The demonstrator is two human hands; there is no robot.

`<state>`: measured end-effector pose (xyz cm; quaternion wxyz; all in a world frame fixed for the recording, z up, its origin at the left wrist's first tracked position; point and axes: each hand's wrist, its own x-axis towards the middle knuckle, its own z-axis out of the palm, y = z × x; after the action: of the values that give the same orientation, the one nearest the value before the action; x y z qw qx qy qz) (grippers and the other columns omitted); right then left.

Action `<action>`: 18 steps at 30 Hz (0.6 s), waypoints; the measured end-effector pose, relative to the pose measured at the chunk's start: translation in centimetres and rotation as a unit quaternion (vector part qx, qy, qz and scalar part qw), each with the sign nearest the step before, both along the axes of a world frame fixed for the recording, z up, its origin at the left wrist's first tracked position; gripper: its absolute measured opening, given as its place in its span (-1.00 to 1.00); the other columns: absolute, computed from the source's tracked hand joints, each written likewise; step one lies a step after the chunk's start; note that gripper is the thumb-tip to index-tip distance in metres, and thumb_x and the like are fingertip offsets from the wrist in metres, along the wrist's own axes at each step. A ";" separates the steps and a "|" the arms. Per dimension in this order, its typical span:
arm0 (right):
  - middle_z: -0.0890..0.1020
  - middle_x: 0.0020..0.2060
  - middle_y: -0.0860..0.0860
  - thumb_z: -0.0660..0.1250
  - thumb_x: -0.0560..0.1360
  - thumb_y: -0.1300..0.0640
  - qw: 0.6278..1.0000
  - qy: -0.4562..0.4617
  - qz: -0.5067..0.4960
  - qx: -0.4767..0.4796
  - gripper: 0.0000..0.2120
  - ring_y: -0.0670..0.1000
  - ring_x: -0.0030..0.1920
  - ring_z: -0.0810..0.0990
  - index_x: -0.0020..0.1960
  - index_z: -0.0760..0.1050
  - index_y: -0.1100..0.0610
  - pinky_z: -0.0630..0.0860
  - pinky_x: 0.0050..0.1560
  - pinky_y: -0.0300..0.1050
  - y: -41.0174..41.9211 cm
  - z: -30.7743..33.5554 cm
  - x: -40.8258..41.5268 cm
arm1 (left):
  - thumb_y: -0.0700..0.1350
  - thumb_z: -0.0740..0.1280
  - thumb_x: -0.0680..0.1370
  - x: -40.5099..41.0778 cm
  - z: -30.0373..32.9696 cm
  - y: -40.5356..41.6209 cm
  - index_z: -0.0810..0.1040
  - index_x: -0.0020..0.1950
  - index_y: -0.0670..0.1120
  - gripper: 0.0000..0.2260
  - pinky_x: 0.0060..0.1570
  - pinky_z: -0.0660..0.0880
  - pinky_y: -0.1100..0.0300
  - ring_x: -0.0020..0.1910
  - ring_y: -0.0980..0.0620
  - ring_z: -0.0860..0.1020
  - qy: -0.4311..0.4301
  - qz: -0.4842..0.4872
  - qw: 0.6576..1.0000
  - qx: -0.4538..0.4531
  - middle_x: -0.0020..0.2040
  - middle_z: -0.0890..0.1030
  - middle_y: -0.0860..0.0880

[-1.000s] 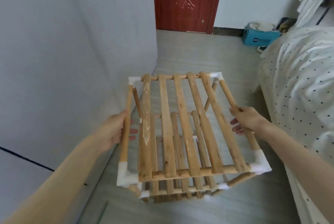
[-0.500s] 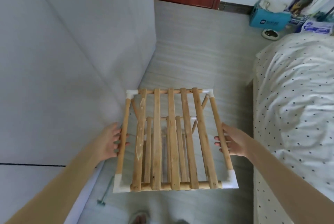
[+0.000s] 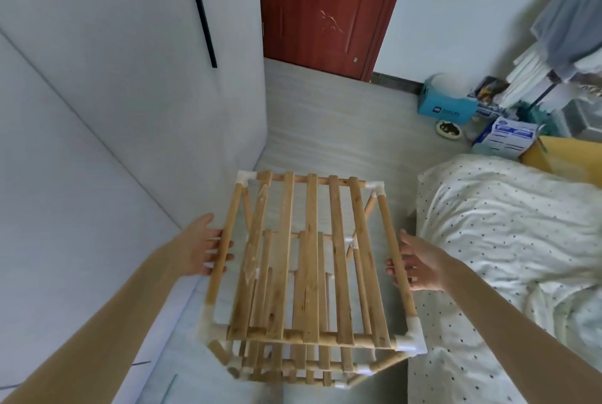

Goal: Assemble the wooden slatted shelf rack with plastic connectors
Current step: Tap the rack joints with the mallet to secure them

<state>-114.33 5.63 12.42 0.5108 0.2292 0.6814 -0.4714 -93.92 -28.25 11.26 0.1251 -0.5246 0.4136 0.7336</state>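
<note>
both hands' fingers (image 3: 217, 245) behind rack (image 3: 309, 273) rails

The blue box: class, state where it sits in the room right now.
In the head view the blue box sits far right on the floor, against the back wall, right of the red door, beyond the bed.

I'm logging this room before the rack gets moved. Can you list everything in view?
Shelf rack: one, pale wood with white corner connectors, centre floor.
Door: one, red-brown, far wall.
Bed cover: one, white with dark dots, right.
Box: one, blue, beside the door.
Dish: one, white, on the floor by the box.
Left hand: fingers straight, under the rack's left rail.
Right hand: fingers straight, at the right rail.
</note>
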 end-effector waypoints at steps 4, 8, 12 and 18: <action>0.50 -0.16 0.18 0.21 0.53 -0.17 1.000 0.018 0.005 0.001 -0.50 0.12 -0.15 0.49 0.04 0.47 0.32 0.43 0.08 0.07 -2.8 3.3 -6.2 | 0.17 0.07 0.61 -5.9 2.3 -2.4 0.50 0.11 -0.22 -0.53 -0.02 0.48 -0.09 -0.10 -0.19 0.54 0.015 0.004 1.000 0.000 -0.01 0.55 -0.21; 0.49 -0.20 0.16 0.23 0.50 -0.20 0.999 0.037 0.001 0.010 -0.49 0.10 -0.19 0.47 0.01 0.47 0.30 0.41 0.04 0.04 -5.7 5.8 -12.9 | 0.16 0.08 0.61 -12.6 4.5 -4.8 0.51 0.07 -0.20 -0.55 -0.07 0.49 -0.06 -0.13 -0.18 0.55 0.018 -0.003 1.000 -0.002 -0.05 0.56 -0.18; 0.50 -0.18 0.17 0.24 0.49 -0.22 0.998 0.054 -0.012 0.004 -0.47 0.11 -0.17 0.48 0.01 0.47 0.29 0.41 0.08 0.04 -8.5 7.6 -20.1 | 0.15 0.09 0.61 -20.0 6.4 -7.3 0.50 0.06 -0.19 -0.57 -0.04 0.47 -0.06 -0.11 -0.18 0.53 0.029 0.004 0.999 -0.013 -0.02 0.54 -0.18; 0.51 -0.14 0.17 0.21 0.51 -0.22 0.997 0.075 0.004 -0.001 -0.47 0.10 -0.16 0.49 0.03 0.48 0.28 0.43 -0.02 0.03 -13.6 9.3 -34.1 | 0.16 0.11 0.60 -33.7 8.1 -12.2 0.51 0.06 -0.20 -0.56 -0.06 0.49 -0.06 -0.12 -0.18 0.54 0.047 0.014 0.998 -0.027 -0.03 0.56 -0.18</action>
<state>-148.39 -7.93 21.70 0.4603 0.1899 0.7185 -0.4856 -127.63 -40.46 19.36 0.0806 -0.4982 0.4311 0.7479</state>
